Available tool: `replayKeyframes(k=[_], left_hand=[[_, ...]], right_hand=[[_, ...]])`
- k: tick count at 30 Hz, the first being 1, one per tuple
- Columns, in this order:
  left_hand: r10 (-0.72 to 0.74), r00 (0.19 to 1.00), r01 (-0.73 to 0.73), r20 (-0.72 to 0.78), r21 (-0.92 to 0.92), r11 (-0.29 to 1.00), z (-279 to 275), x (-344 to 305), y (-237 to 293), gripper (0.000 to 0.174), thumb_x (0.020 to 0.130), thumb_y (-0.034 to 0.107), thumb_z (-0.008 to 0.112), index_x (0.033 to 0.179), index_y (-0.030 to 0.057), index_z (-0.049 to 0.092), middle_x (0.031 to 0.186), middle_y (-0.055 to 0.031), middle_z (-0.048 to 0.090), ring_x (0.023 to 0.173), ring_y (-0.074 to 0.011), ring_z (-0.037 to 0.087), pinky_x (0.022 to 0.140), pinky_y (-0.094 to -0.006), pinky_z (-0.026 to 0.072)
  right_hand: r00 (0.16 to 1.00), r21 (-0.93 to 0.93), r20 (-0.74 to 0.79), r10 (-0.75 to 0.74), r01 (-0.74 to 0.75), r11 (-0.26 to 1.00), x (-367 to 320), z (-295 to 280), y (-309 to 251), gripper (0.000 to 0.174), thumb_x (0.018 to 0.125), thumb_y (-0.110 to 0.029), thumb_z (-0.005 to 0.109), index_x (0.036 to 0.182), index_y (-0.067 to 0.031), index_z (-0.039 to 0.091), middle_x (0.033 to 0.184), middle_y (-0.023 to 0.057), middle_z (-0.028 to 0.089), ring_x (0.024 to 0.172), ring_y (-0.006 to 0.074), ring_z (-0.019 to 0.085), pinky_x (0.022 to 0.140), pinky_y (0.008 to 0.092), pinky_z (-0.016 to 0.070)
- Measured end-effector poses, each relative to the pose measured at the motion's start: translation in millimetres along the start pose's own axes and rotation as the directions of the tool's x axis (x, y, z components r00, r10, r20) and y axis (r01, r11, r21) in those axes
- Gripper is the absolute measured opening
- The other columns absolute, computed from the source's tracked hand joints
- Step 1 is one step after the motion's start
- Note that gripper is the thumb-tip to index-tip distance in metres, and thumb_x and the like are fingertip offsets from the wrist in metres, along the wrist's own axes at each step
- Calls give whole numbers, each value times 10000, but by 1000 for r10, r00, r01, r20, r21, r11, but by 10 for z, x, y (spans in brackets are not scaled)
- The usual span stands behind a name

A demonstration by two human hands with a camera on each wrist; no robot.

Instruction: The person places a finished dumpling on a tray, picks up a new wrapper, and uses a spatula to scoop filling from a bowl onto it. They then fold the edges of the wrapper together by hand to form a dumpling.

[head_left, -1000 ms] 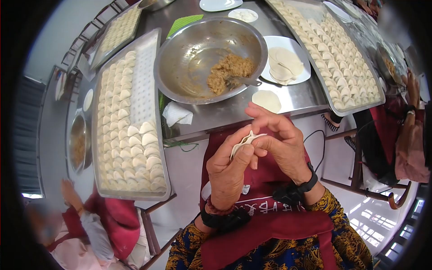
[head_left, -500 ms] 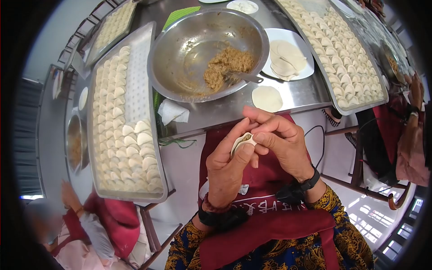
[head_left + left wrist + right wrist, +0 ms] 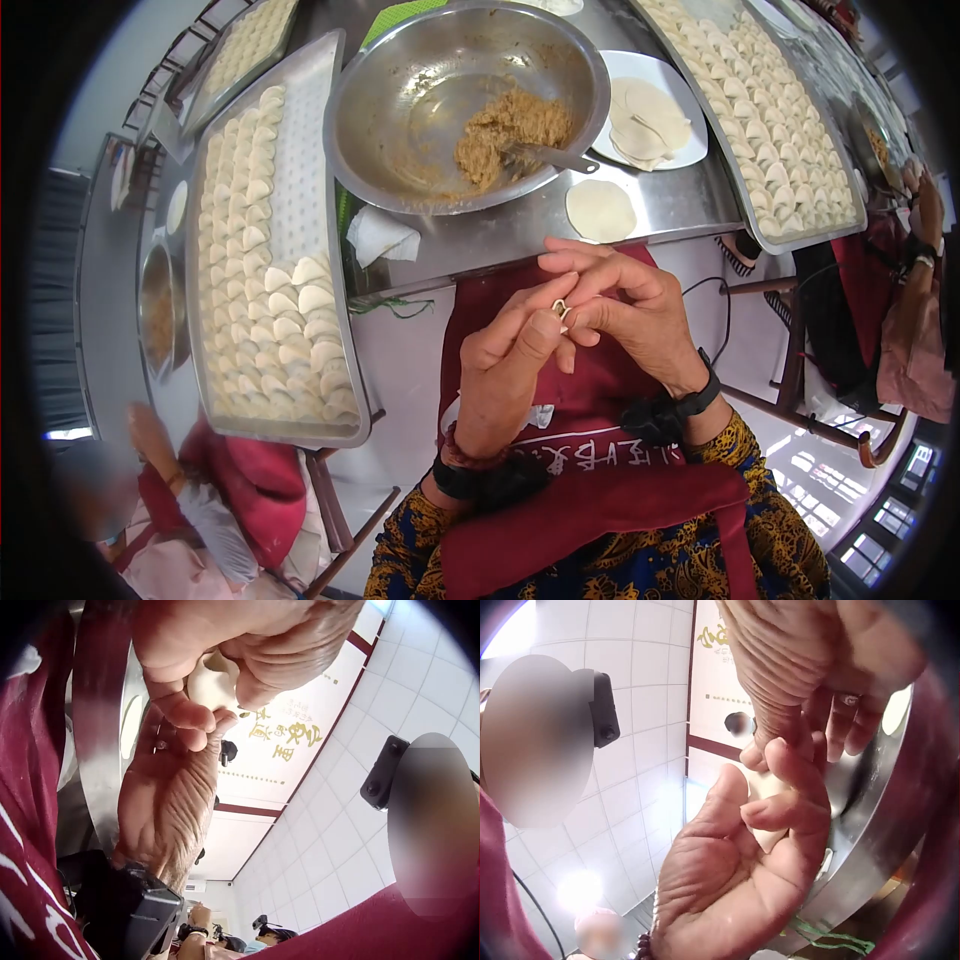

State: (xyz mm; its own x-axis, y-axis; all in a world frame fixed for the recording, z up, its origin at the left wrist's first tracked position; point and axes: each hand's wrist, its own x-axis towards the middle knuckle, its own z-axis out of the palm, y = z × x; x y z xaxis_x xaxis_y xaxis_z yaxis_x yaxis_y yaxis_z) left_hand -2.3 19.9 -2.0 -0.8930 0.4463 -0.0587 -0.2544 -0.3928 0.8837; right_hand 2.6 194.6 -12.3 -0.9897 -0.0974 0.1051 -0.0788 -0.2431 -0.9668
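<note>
A folded dough wrapper is held between both hands in front of the red apron. The left hand pinches it between thumb and fingers; only a small part of its edge shows in the head view. On its other side, the right hand pinches the edge with its thumb and fingers. In the left wrist view the pale dough has a dent at its top edge. The left fingers curl around the dough in the right wrist view, and the right fingertips meet it from above.
A steel bowl holds filling and a utensil. Beside it are a plate of round wrappers and a single wrapper on the table. Trays of dumplings stand left and right. A crumpled tissue lies near the table edge.
The fingers have closed further over the dough, so less of it shows; the filling visible in its opening half a second ago is now mostly hidden. The head view has shifted slightly.
</note>
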Motion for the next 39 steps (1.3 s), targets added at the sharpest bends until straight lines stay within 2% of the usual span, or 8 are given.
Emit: replayKeyframes(k=[3,5,12,15,23,27,36,39], left_hand=[[-78,997,78,-25,-1,997,57,-1,100,529,1067,307,444,1398,-106,449,1191,-145,622,921,-196,632,716,-289,473],[-83,996,82,-22,-10,997,51,1,85,553,1068,334,433,1405,-104,440,1185,-147,623,913,-197,633,709,-286,472],[-137,990,137,44,4,991,-17,-9,64,628,1071,417,376,1402,-114,431,1147,-150,635,916,-196,630,692,-281,466],[-126,991,131,45,-133,983,-31,5,1,582,1078,410,370,1382,-73,483,1145,-143,640,959,-173,613,794,-322,505],[-220,974,185,-49,-378,907,-21,-13,82,629,1069,435,369,1341,-124,471,1309,-200,566,1164,-263,601,977,-461,524],[-279,960,258,-28,-294,920,-40,-27,115,713,1077,474,245,1353,-165,399,1341,-252,532,1194,-302,583,994,-463,515],[-316,949,306,19,-307,901,-113,-60,95,678,1066,490,316,1316,-117,486,1244,-199,592,1132,-263,615,979,-442,529],[-331,943,326,32,-294,899,-92,-56,116,682,1061,503,323,1325,-105,487,1251,-193,593,1131,-268,619,971,-436,533]], right_hand=[[989,103,-35,142,-138,985,9,45,-116,200,843,55,690,1038,9,686,1311,226,608,1269,252,550,997,352,467],[983,50,-26,182,-181,982,22,47,-150,186,862,69,662,1043,30,682,1352,226,573,1038,188,651,878,300,524],[982,217,89,165,-181,959,-15,-2,-81,163,894,96,605,1035,49,672,1380,215,549,732,109,629,692,259,545],[984,258,61,166,-176,950,-41,48,-77,123,896,88,614,997,49,672,1359,203,571,785,124,648,667,257,545],[1000,-56,-1,24,-24,998,-29,90,39,120,846,34,699,957,-8,686,1313,178,619,1319,251,511,1060,361,425],[998,-89,44,44,-40,995,-48,37,90,153,819,39,718,958,-19,688,1295,166,633,1326,261,503,1057,363,428],[977,-62,58,205,-201,978,-64,63,-11,291,837,50,696,1124,-3,700,1368,161,577,1223,214,575,1004,318,472],[959,-89,162,234,-222,971,-89,23,-7,395,850,24,689,1237,-51,677,1432,136,539,1357,240,471,1088,349,423]])
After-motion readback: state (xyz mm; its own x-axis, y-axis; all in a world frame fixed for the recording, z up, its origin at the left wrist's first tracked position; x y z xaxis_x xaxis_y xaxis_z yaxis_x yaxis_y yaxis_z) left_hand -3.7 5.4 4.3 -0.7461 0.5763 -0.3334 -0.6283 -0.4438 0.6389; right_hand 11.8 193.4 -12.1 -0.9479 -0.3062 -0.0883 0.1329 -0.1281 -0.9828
